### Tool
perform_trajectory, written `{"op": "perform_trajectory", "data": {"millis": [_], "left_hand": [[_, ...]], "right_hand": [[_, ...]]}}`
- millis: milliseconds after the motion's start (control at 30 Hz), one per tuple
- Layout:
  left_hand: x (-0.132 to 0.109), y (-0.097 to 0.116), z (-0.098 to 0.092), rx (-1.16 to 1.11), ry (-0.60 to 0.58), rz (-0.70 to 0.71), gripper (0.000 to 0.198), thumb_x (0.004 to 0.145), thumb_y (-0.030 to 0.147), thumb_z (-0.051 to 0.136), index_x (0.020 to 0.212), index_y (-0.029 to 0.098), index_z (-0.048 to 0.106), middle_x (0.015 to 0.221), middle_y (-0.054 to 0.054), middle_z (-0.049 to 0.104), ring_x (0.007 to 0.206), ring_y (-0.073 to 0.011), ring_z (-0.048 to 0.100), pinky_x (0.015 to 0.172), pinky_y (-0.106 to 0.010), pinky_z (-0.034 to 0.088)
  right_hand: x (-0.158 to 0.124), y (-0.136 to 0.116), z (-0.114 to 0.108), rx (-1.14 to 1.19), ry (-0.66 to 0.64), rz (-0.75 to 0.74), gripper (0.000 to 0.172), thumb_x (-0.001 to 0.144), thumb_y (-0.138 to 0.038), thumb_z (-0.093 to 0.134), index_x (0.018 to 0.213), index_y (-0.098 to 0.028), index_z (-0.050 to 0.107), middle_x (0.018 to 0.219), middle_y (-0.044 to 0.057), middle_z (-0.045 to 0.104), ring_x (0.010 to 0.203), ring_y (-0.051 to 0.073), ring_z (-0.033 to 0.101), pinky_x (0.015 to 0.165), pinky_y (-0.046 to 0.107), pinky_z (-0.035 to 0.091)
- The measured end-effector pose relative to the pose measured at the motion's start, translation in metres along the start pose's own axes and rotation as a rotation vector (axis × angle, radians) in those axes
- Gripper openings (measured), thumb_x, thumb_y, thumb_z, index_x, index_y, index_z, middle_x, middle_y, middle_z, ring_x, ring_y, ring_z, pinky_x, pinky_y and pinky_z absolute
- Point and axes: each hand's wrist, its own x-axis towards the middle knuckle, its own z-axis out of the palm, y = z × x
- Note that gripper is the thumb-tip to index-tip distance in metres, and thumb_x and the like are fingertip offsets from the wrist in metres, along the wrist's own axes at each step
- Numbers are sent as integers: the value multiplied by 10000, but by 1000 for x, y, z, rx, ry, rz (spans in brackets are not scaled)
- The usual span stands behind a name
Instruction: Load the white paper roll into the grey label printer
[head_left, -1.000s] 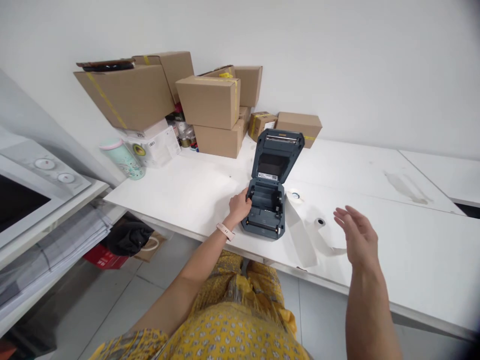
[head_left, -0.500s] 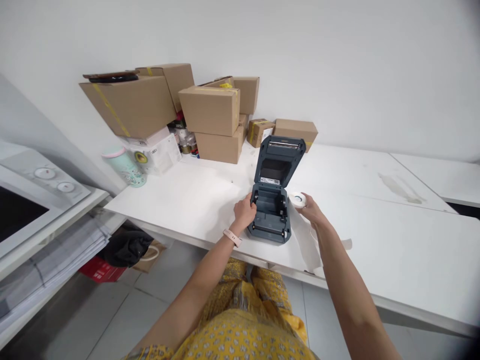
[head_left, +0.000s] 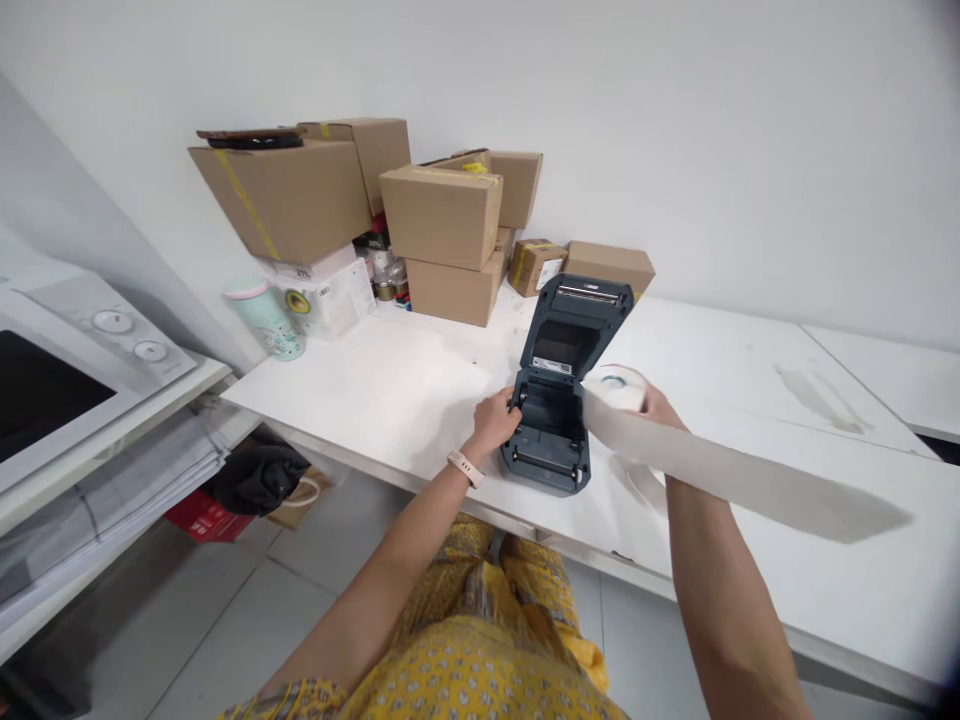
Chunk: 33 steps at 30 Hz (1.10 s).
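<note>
A dark grey label printer (head_left: 546, 447) stands on the white table with its lid (head_left: 576, 312) tipped up and back. Its inner bay shows no roll. My left hand (head_left: 495, 420) grips the printer's left side, fingers curled over the rim. In my right hand (head_left: 661, 408) is a white roll of label paper (head_left: 611, 388), held just right of the printer; most of those fingers are hidden. From the roll a long loose paper strip (head_left: 750, 478) sweeps right, across my right wrist. Another curl of white paper lies below, near the table's front.
Cardboard boxes (head_left: 442, 222) are stacked along the wall, with a white box (head_left: 337, 298) and a mint tumbler (head_left: 268, 320) at the left. A microwave (head_left: 67, 350) sits on a shelf beyond the table's left end. The table's front edge (head_left: 420, 487) runs before me.
The roll has risen and turned in my right hand, and its strip has swung from hanging down to stretching out right. My left hand stays on the printer. The view has shifted slightly.
</note>
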Motion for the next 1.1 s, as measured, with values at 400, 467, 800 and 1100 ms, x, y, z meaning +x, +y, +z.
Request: {"op": "perform_trajectory", "data": {"millis": [400, 467, 800, 1100], "left_hand": [[-6, 1, -3, 38, 6, 29, 525, 879, 228, 486, 1398, 266, 551, 1175, -50, 744, 1103, -252, 676, 974, -351, 475], [-6, 0, -2, 48, 9, 33, 519, 887, 229, 478, 1399, 271, 550, 1164, -54, 746, 1097, -257, 677, 976, -359, 472], [-7, 0, -2, 34, 4, 13, 525, 900, 236, 492, 1421, 293, 529, 1228, -33, 727, 1139, -240, 660, 1002, -336, 452], [-8, 1, -2, 18, 7, 2, 515, 910, 238, 490, 1421, 295, 529, 1218, -24, 733, 1139, -231, 661, 1005, -333, 450]], "right_hand": [[57, -16, 59, -608, -554, -119, 619, 642, -444, 803, 1210, -249, 648, 1192, 68, 698, 1052, 286, 654, 878, 363, 522], [58, -12, 61, -681, -580, -105, 643, 645, -459, 801, 1233, -261, 633, 1225, 75, 683, 1077, 300, 649, 874, 368, 523], [77, 11, 78, -795, -680, -42, 769, 639, -576, 789, 1310, -243, 614, 1243, 125, 680, 1143, 366, 639, 920, 437, 524], [48, 5, 78, -720, -477, -183, 560, 841, -430, 651, 1352, -208, 589, 1368, 126, 617, 1270, 323, 567, 1055, 443, 465]]}}
